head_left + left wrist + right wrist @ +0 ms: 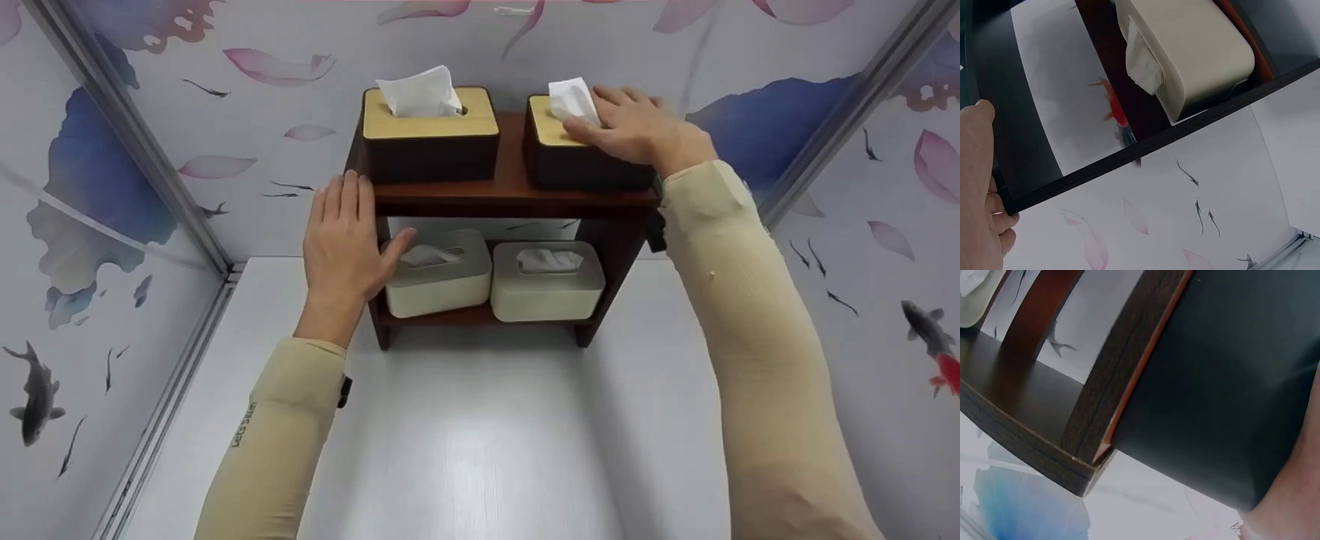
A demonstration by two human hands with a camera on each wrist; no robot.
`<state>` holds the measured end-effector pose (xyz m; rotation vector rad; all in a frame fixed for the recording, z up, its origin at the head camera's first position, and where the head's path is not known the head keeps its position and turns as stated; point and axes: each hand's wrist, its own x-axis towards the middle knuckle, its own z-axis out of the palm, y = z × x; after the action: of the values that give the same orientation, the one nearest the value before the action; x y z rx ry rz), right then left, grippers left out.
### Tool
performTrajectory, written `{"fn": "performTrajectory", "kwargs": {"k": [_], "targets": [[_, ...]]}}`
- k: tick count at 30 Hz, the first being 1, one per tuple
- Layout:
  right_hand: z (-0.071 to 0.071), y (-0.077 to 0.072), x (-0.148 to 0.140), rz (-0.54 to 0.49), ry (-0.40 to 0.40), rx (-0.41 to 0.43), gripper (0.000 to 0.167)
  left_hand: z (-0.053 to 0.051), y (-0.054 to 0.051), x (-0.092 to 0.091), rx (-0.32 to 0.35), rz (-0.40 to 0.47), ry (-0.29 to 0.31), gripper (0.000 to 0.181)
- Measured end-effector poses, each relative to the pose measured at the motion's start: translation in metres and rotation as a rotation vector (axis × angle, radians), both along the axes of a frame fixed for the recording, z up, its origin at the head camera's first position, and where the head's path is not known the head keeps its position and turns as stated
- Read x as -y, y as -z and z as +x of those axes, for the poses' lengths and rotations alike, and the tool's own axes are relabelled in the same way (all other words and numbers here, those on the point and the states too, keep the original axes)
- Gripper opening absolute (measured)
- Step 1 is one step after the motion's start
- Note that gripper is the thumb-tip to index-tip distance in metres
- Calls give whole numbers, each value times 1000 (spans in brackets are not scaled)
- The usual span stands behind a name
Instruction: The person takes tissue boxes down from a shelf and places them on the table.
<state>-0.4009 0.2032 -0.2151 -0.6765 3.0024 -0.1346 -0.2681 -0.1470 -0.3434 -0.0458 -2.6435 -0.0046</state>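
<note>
A small dark reddish-brown wooden shelf (517,199) has two levels. On top stand two black tissue boxes with wood-coloured lids, the left tissue box (431,157) and the right tissue box (570,165), white tissue sticking out of each. My right hand (630,127) lies over the right box's lid, its thumb beside the tissue; its palm side is partly hidden. With fingers straight, my left hand (346,240) rests against the shelf's upper left corner. Below are two cream tissue boxes, a left one (442,292) and a right one (547,292), the left slightly turned.
The shelf stands on a white surface (465,435) against a back wall (300,142) printed with petals and fish. Patterned side panels with metal frame rails (127,127) close in on the left and right.
</note>
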Motion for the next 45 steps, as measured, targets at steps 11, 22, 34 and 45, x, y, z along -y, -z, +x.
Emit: {"fn": "performTrajectory", "kwargs": {"k": [11, 22, 34, 45], "targets": [[8, -4, 9, -5, -35, 135, 100, 2, 0, 1, 35, -10, -26, 94], [19, -4, 22, 72, -25, 104, 121, 1, 2, -1, 44, -8, -24, 95], [21, -4, 25, 37, -25, 113, 125, 1, 1, -1, 27, -5, -14, 94], [23, 1, 24, -48, -46, 42, 117, 0, 0, -1, 49, -12, -17, 95]]}}
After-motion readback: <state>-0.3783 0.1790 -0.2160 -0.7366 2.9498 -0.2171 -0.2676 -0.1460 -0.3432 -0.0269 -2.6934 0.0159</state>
